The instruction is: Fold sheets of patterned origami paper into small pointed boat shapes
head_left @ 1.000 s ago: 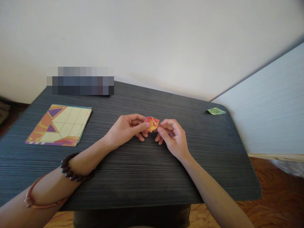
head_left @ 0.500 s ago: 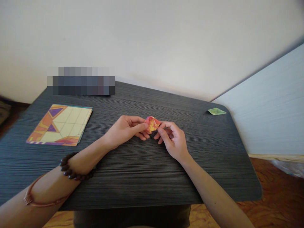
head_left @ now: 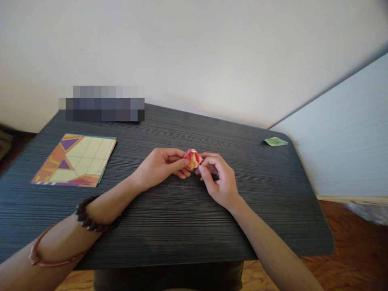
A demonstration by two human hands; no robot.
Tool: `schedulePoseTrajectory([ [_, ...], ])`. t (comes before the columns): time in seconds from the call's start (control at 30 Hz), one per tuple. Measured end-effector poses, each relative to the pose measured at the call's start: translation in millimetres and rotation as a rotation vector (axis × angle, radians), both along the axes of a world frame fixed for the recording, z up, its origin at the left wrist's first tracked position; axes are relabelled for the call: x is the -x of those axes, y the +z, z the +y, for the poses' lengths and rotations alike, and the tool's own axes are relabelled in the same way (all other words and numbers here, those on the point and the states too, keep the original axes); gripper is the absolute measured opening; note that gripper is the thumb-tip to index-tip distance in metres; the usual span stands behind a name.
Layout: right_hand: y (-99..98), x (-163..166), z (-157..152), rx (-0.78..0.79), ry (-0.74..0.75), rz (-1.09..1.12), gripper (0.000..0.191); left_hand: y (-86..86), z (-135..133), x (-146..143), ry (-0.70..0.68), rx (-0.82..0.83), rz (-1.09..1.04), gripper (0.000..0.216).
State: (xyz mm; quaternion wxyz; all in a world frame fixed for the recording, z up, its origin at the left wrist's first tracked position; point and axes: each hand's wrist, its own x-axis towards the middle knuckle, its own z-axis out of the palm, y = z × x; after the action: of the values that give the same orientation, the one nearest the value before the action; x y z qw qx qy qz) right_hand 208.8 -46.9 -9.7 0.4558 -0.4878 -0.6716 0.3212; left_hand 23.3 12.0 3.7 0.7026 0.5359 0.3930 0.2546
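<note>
A small folded paper piece (head_left: 193,159), red, pink and yellow, is held between my two hands just above the middle of the table. My left hand (head_left: 165,163) pinches its left side between thumb and fingers. At its right edge, my right hand (head_left: 218,173) grips it with thumb and index fingertip, the other fingers curled behind. Parts of the paper are hidden under the fingertips. A dark beaded bracelet (head_left: 87,218) and a thin reddish band (head_left: 36,254) circle my left arm.
A stack of patterned paper sheets (head_left: 91,155) lies on the left of the dark table (head_left: 169,226). Near the right back corner rests a green folded paper piece (head_left: 275,141). A blurred-out object (head_left: 103,107) stands at the back left. Behind is a white wall (head_left: 194,56).
The paper between my hands has changed shape: its right point is drawn in and it looks more compact. My right fingers have shifted slightly left.
</note>
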Motion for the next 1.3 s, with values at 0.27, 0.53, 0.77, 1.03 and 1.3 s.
schedulePoseTrajectory([
  [0.27,-5.8,-1,4,0.235,-0.038,0.289,0.025,-0.1,-3,-1,-0.006,-0.096,0.051,0.031],
  [0.53,-3.0,-2,6,0.217,-0.075,0.145,0.02,-1.6,-7,-5,0.007,-0.27,0.134,0.033],
  [0.77,-1.8,-3,4,0.162,-0.049,0.029,0.016,3.3,-4,-4,0.013,-0.214,0.075,0.034],
  [1.03,3.5,1,2,0.015,-0.091,-0.075,0.012,5.6,-3,0,-0.005,-0.122,0.004,0.027],
  [1.3,-1.0,-1,3,0.071,-0.08,0.01,0.02,1.4,0,0,0.02,-0.073,-0.016,0.034],
])
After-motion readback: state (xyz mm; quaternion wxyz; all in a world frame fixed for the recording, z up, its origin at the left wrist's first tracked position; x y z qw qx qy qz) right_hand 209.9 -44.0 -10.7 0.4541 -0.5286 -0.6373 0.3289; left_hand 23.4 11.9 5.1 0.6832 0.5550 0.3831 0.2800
